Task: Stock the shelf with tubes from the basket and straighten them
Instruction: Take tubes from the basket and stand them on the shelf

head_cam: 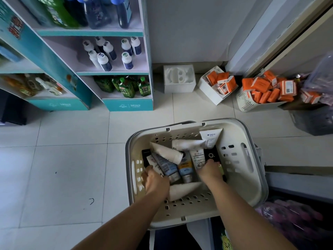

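The tubes (166, 165) are all in the cream basket (252, 138) right below me, heaped loosely rather than lined up. One white tube (210, 138) leans against the far wall, another white one (189, 144) lies crosswise just under it, and a third (165, 153) slants over the blue-grey tubes on the left. A yellow-and-blue tube (185, 168) sits in the middle, with a black tube (210, 154) to its right. One more white tube (183, 190) lies flat near me, between my wrists.

My left hand (155, 183) is down at the left of the pile, and my right hand (210, 171) is beside the black tube. Both sets of fingers are buried among the tubes, so I cannot tell whether either hand has closed on one.

Across the tiled floor (72, 159) stands the teal shelf (111, 73). Its middle level holds small white bottles (104, 61) and its bottom level holds green bottles (126, 87). By the wall are a white moulded tray (179, 81), a white box (212, 98) holding orange packets (223, 82), and a perforated bin (252, 103) full of orange boxes (263, 87).
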